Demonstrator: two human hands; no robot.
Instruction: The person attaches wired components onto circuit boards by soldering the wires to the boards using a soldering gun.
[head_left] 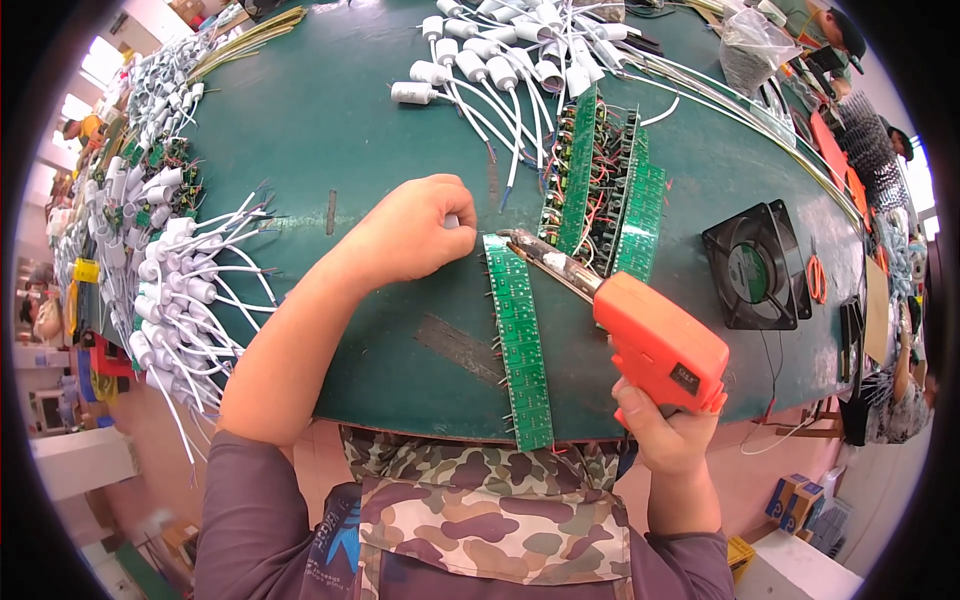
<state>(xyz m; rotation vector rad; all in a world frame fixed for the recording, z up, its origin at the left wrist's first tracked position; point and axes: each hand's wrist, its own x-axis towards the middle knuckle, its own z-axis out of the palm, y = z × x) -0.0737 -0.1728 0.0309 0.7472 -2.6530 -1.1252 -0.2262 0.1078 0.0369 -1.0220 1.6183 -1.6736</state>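
Observation:
My right hand (665,430) is wrapped round the handle of an orange soldering gun (665,340). Its metal tip points left and meets, or nearly meets, the far end of a green circuit board strip (520,350). The strip lies lengthwise before me, its near end at the table's edge, with short wire ends along its left side. Just left of the strip's far end, my left hand (430,230) is closed. A small pale piece shows between its fingers; the rest of it is hidden.
More populated green board strips (580,180) stand beyond the gun. White cylinders with cables (480,60) lie at the far side, others (180,290) pile up at left. A black fan (755,265) and orange-handled scissors (818,278) sit at right on the green table (390,375).

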